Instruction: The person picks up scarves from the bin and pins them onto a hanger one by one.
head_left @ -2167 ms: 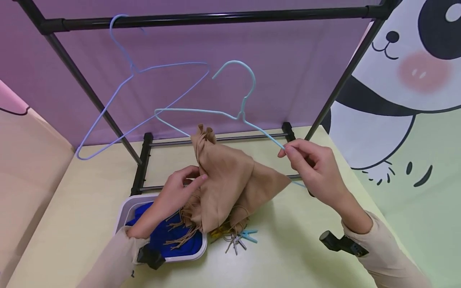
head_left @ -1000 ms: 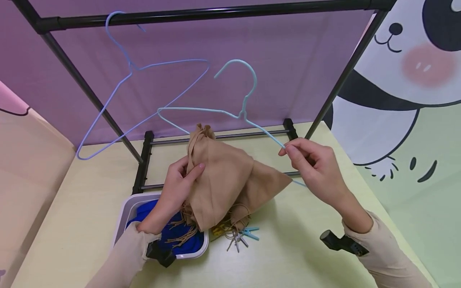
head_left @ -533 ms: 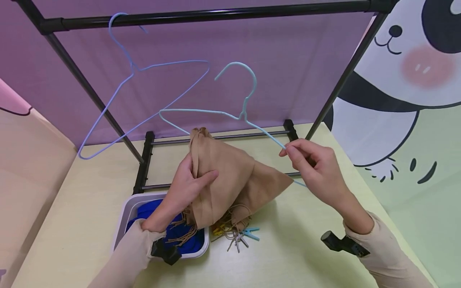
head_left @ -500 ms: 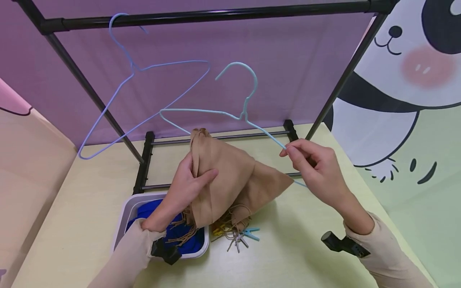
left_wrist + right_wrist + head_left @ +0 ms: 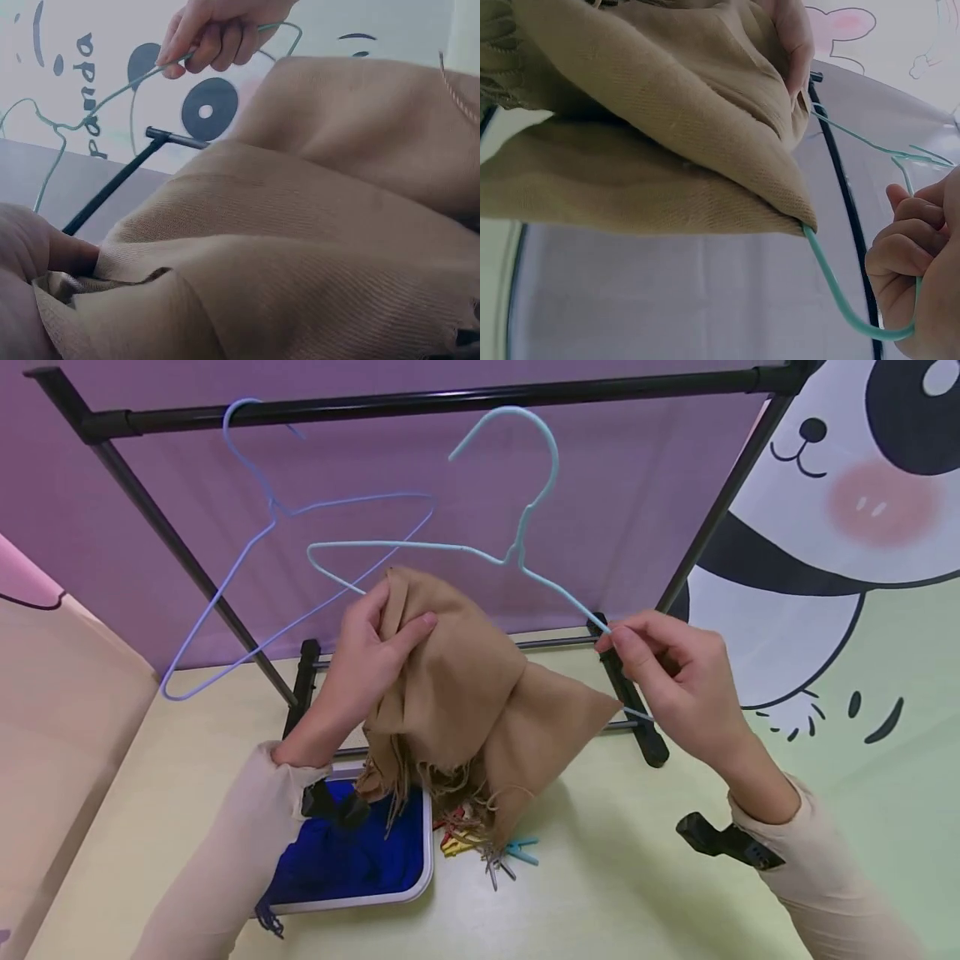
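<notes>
A brown fringed scarf [image 5: 465, 685] hangs draped over the lower bar of a mint-green hanger [image 5: 420, 545]. My left hand [image 5: 360, 660] grips the scarf's gathered upper left part, thumb in front and fingers behind the cloth. The left wrist view has the scarf's folds [image 5: 247, 217] filling most of it. With thumb and fingertips, my right hand [image 5: 675, 681] pinches the hanger's right shoulder. In the right wrist view those fingers [image 5: 907, 247] curl round the green wire, and the hanger's end comes out of the scarf [image 5: 660, 150]. The hanger's hook is free, just below the rack's rail.
A black rack rail [image 5: 420, 400] spans the top, with a blue-purple hanger [image 5: 247, 547] hooked at its left. Below, a white basin [image 5: 360, 903] holds blue cloth [image 5: 352, 852]. Several clothespins [image 5: 521, 850] lie on the table beside it, partly under the fringe.
Both hands have risen, carrying the hanger and scarf up towards the rail. My left hand has moved higher up the scarf, and more of the basin's blue cloth shows.
</notes>
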The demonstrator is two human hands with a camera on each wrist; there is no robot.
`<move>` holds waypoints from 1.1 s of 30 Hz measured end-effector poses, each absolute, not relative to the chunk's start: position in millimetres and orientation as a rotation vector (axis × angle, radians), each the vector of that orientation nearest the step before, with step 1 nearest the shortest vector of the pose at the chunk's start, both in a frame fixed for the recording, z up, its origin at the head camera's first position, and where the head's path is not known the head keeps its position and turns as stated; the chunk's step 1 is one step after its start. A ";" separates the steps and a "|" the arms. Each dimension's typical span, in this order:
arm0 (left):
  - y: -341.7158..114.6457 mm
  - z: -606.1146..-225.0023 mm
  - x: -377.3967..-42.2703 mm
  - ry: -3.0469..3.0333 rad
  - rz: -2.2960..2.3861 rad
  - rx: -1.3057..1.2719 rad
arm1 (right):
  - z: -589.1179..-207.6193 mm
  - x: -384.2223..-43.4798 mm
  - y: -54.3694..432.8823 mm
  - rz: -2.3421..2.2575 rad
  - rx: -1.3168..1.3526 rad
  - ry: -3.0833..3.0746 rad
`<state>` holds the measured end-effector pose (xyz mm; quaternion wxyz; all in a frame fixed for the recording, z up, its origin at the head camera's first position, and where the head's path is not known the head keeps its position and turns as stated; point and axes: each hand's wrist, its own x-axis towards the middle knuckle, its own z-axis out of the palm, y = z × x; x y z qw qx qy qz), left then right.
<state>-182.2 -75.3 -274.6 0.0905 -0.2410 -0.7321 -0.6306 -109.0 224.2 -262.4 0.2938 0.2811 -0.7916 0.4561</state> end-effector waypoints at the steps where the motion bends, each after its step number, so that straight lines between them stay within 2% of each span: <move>1: -74.1 -270.3 -184.7 -2.164 -1.871 -0.710 | -257.9 -110.0 225.1 1.203 0.751 -2.096; 13: -48.0 -229.0 -199.2 -2.174 -1.689 -0.792 | -240.1 -128.7 232.7 1.190 0.757 -1.997; 17: -44.9 -222.6 -213.0 -2.224 -1.569 -0.707 | -234.5 -131.6 239.5 1.171 0.726 -1.996; 24: -57.8 -222.4 -225.9 -2.370 -1.334 -0.411 | -221.5 -130.8 254.6 1.076 0.666 -2.052; 29: -69.7 -227.1 -226.7 -2.406 -1.240 -0.341 | -219.1 -130.2 259.8 1.035 0.632 -2.073; 33: -74.3 -244.8 -224.5 -2.406 -1.109 -0.341 | -223.4 -129.4 260.5 1.048 0.619 -2.087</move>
